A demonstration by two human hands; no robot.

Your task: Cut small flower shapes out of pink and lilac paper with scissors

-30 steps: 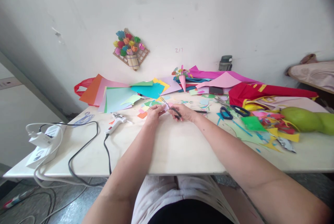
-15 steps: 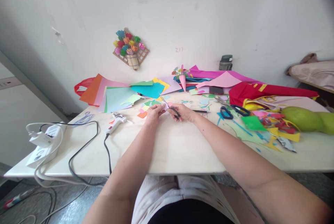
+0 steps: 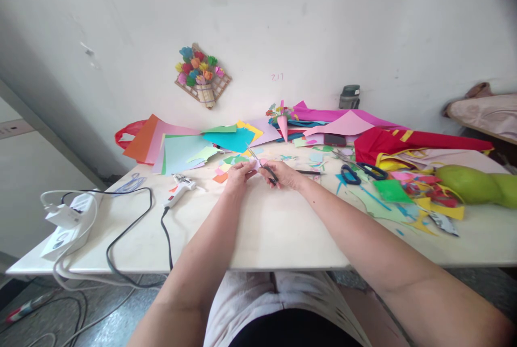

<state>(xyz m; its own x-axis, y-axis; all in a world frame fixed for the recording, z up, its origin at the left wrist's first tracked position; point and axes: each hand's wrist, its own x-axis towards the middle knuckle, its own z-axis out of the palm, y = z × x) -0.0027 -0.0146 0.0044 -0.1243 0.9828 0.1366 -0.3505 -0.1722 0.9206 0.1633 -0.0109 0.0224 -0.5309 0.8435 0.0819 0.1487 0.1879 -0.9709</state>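
My left hand (image 3: 241, 173) pinches a small piece of pale lilac paper (image 3: 257, 165) between thumb and fingers. My right hand (image 3: 283, 175) is closed round the dark handles of a pair of scissors (image 3: 268, 171), whose blades point up and left beside the paper. Whether the blades touch the paper is too small to tell. Small coloured paper scraps (image 3: 234, 160) lie just beyond my left hand. A thin black stick-like object (image 3: 310, 172) rests on the table to the right of my right hand.
A white glue gun (image 3: 180, 189) with its cord and a power strip (image 3: 70, 223) occupy the left side. Coloured paper sheets (image 3: 186, 150) are spread at the back. Larger blue-handled scissors (image 3: 350, 174), a red cloth (image 3: 396, 145) and paper scraps (image 3: 393, 191) lie on the right.
Almost nothing differs. Both hands, the lilac paper and the scissors stay in nearly the same place, with only a very slight shift of my right hand's fingers.
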